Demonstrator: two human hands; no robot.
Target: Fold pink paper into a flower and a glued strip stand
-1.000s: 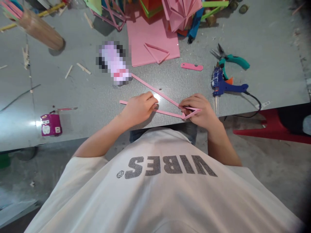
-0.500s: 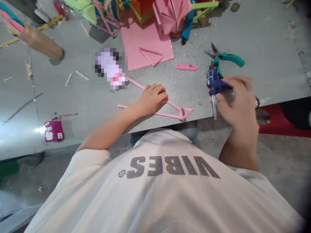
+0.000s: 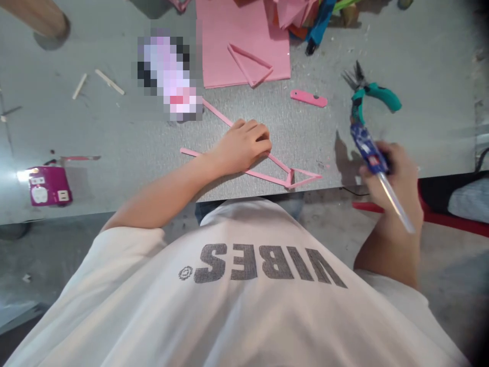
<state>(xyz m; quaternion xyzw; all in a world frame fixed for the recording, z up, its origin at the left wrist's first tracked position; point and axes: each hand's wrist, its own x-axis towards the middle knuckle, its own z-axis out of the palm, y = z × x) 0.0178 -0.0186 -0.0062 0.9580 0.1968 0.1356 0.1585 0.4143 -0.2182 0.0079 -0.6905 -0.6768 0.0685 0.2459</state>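
My left hand, fingers curled and together, rests on a pink strip frame lying near the table's front edge. Two long strips of it run out from under the hand and forearm and meet at a small triangle on the right. My right hand is closed round the handle of a blue hot glue gun, lifted off the table, its clear glue stick pointing back towards me. Just beyond its nozzle lie teal-handled pliers with the jaws apart. A pink folding cutter is between the two hands.
A pink sheet bearing a pink strip triangle lies at the back, near folded paper pieces. To the left are a blurred-out object, loose sticks and a magenta power adapter. A red stool stands at right.
My right hand has picked the glue gun up off the table and turned it, swinging its glue stick rightward and towards me. My left hand stays on the strip frame. The view has shifted.
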